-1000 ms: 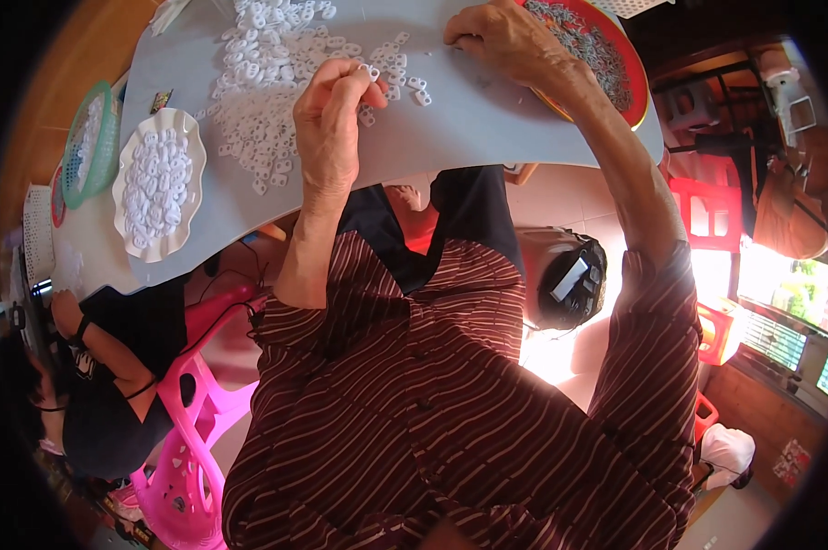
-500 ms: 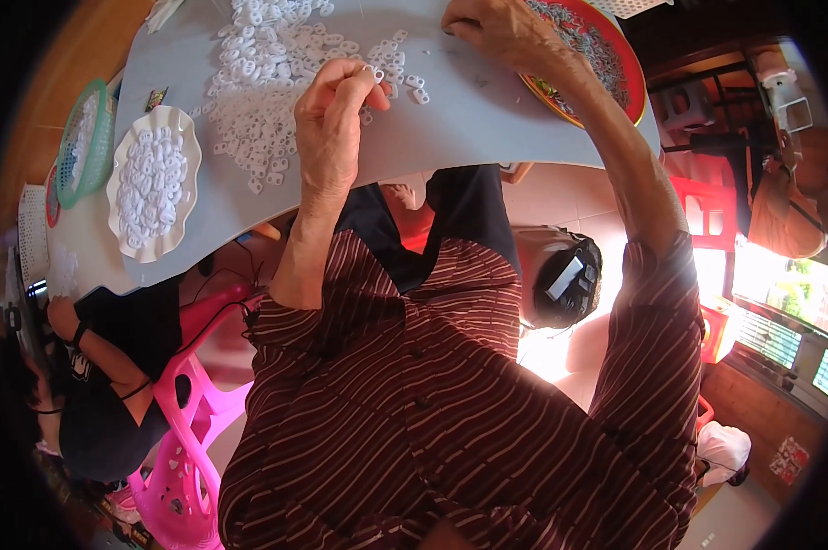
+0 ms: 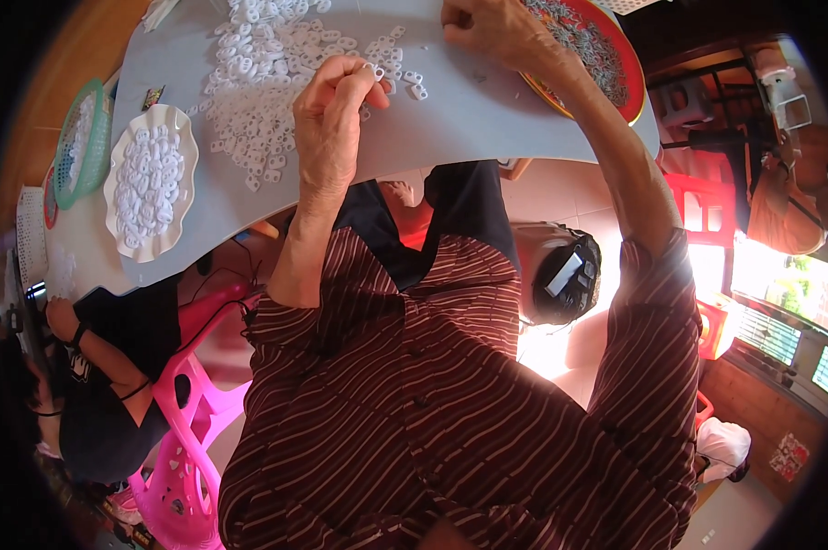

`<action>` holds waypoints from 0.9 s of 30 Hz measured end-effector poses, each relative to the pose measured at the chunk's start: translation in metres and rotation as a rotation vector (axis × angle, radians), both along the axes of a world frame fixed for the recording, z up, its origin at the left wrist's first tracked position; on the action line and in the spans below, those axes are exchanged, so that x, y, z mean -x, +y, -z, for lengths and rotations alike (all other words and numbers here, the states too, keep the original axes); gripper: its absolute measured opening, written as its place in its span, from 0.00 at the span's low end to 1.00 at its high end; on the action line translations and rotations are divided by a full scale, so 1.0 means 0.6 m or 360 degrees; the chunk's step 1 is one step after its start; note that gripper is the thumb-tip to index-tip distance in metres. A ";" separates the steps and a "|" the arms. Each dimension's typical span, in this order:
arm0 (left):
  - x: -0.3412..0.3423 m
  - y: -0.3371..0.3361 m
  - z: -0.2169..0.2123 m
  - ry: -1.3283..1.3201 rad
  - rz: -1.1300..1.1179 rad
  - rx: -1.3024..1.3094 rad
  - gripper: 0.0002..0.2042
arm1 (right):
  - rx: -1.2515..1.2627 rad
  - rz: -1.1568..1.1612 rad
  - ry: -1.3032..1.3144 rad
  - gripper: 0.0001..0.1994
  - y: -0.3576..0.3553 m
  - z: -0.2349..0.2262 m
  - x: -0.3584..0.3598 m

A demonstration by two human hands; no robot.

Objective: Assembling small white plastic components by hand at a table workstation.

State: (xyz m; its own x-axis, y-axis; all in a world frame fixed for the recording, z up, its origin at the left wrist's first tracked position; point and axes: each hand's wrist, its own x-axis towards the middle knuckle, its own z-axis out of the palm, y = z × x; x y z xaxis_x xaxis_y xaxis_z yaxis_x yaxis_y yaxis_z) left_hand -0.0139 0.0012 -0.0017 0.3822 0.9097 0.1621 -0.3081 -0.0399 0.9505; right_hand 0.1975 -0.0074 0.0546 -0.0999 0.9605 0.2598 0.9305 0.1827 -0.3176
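My left hand (image 3: 333, 119) is raised over the near edge of the table, thumb and forefinger pinched on a small white plastic piece (image 3: 374, 71) with a hole in it. Beyond and to the left of it spreads a heap of similar white plastic pieces (image 3: 249, 119). Further right, my right hand (image 3: 492, 29) is over the tabletop with its fingers curled together. What they hold, if anything, is hidden. Under and beside my right forearm is a round red tray (image 3: 628, 64) with a yellow rim, filled with small grey metal-looking parts (image 3: 590, 53).
A wavy-edged white dish (image 3: 186, 151) full of white pieces sits at the table's left edge, beside a green basket (image 3: 93, 156). Another person's arm (image 3: 111, 353) is at lower left, near a pink chair (image 3: 189, 394). A dark bag (image 3: 568, 280) lies below the table.
Hardly anything differs. The view has shifted very slightly; my left hand keeps its pinch and my right hand stays near the red tray with fingers curled.
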 end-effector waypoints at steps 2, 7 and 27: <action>-0.002 -0.002 -0.001 -0.0006 0.0011 -0.0005 0.06 | -0.0105 0.0023 0.0174 0.08 0.005 0.004 -0.016; -0.003 -0.003 -0.004 0.0050 -0.0003 0.0015 0.06 | 0.0375 0.0227 0.0837 0.07 0.004 0.000 -0.022; -0.033 -0.008 -0.010 0.0373 0.0014 -0.0676 0.06 | 0.0095 0.0000 0.1539 0.13 -0.058 0.053 0.032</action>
State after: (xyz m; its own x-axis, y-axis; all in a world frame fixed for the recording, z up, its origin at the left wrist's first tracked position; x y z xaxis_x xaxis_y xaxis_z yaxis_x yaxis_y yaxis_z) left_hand 0.0060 -0.0034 0.0041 0.4602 0.7783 0.4272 -0.0895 -0.4381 0.8945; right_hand 0.1780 -0.0423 0.0226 0.1315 0.9747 0.1807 0.2624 0.1415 -0.9545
